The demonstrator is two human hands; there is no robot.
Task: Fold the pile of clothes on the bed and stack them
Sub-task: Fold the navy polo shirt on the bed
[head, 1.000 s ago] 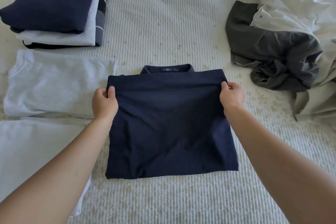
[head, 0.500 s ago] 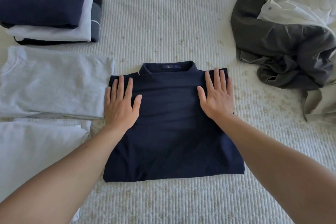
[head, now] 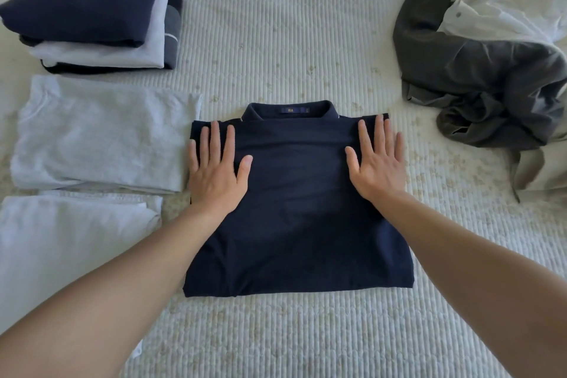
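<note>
Centrally: folded navy knit polo shirt [head: 299, 209], squared rectangle, collar at far edge, lying flat on white ribbed quilted bed [head: 291, 40]. Left hand [head: 216, 170] and right hand [head: 379, 163] lie flat on its upper corners, fingers straight, gripping nothing. Right: crumpled grey and white unfolded clothes pile [head: 484, 77]. Left: folded stack [head: 98, 9].
</note>
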